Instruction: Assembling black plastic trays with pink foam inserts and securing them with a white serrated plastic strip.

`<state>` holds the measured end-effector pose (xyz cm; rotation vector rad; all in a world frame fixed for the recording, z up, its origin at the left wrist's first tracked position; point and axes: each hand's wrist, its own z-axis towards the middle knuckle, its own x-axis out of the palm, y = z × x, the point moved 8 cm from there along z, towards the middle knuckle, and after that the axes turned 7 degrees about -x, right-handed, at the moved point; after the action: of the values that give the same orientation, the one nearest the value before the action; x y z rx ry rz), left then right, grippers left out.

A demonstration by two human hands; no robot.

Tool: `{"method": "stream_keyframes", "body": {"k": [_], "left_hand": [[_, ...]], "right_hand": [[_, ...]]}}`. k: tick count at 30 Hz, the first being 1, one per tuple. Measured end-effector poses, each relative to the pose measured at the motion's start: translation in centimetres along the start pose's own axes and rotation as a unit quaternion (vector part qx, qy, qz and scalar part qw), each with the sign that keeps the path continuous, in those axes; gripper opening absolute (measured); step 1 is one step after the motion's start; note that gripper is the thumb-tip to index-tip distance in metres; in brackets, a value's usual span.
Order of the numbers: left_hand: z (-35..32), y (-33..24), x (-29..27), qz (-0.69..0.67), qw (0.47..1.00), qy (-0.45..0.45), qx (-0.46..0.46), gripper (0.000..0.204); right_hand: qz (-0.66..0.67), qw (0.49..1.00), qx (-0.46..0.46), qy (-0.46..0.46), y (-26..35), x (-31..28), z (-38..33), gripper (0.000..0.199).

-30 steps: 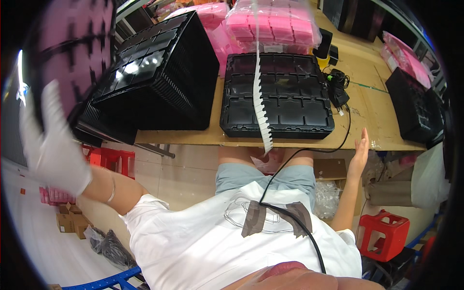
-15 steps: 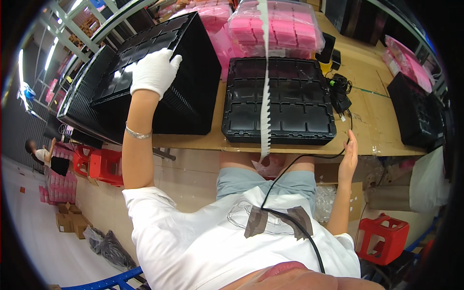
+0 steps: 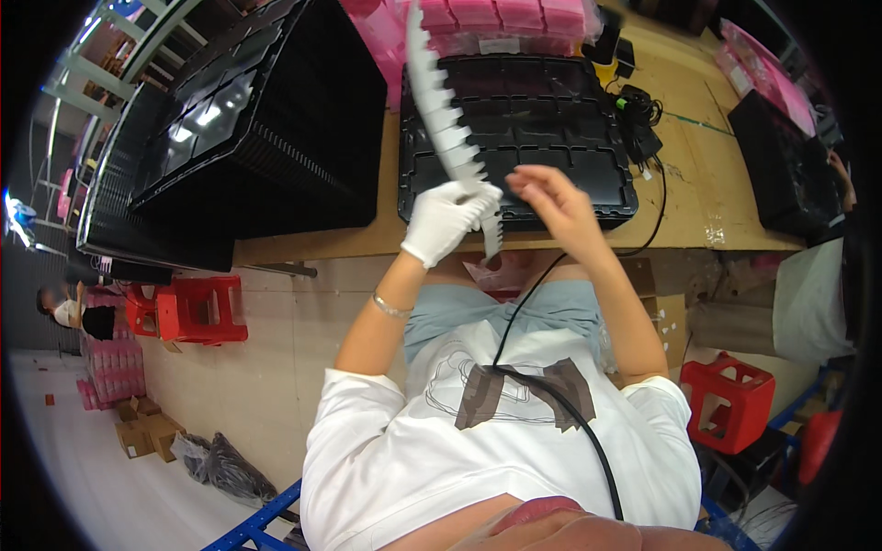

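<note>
Two hands at work: both meet at the lower end of one long white strip, above the near edge of the table.
Strip: white notched strip (image 3: 447, 110), long and narrow, running from the top of the picture down over the black tray to the person's lap; it hangs free of the tray surface.
Left hand: gloved left hand (image 3: 445, 219) is clenched round the strip near its lower end, fingers wrapped over it.
Right hand: bare right hand (image 3: 551, 197) is raised just beside the strip, fingertips pinched together; whether they grasp a small piece or touch the strip cannot be told.
Technique: judged from the grip, hold the strip steady with the gloved hand close to the working point, and let the bare fingers act right at the notches so the strip does not twist or swing.
Tray: flat black compartment tray (image 3: 551, 138) lies directly behind the hands on the wooden table (image 3: 698, 174).
Stack: tall stack of black trays (image 3: 266, 119) stands to the left, well apart from the hands.
Cable: black cable (image 3: 542, 367) runs up the white shirt toward the table's right side.
Stool: red plastic stool (image 3: 197, 308) stands on the floor at left.
</note>
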<state>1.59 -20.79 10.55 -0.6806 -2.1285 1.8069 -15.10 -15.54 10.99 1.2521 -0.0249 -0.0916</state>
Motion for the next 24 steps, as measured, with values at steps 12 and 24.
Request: {"method": "stream_keyframes", "body": {"k": [12,24], "left_hand": [[-3.3,1.6,-3.9,-0.149,0.986,-0.053,-0.061,0.023],[-3.2,4.2,-7.4,-0.243,0.954,-0.173,-0.028,0.011]], "right_hand": [[0.084,0.984,0.137,0.070,-0.6,7.6,0.5,0.016],[-0.168,0.968,-0.187,0.008,3.6,8.4,0.1,0.012]]}}
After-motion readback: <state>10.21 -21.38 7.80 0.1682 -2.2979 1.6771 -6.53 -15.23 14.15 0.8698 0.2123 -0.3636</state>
